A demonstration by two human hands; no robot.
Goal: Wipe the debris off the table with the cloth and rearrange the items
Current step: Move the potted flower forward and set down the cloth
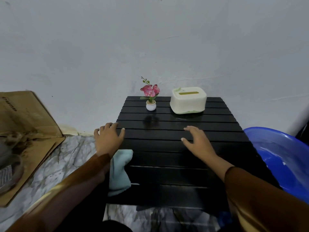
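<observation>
A black slatted table (175, 158) stands against the wall. At its back sit a small white pot with pink flowers (151, 97) and, to the right, a cream tissue box (188, 102). A light blue cloth (119, 171) lies crumpled on the table's left front edge, partly under my left forearm. My left hand (107, 137) hovers over the table's left edge, fingers spread, holding nothing. My right hand (197, 141) is open above the middle of the table, palm down. I see no debris on the dark surface.
A blue plastic basin (282, 158) sits right of the table. Flattened cardboard (28, 131) lies on the marble-patterned floor (66, 158) at the left, with a greyish object (8, 163) on it. A pale wall is close behind the table.
</observation>
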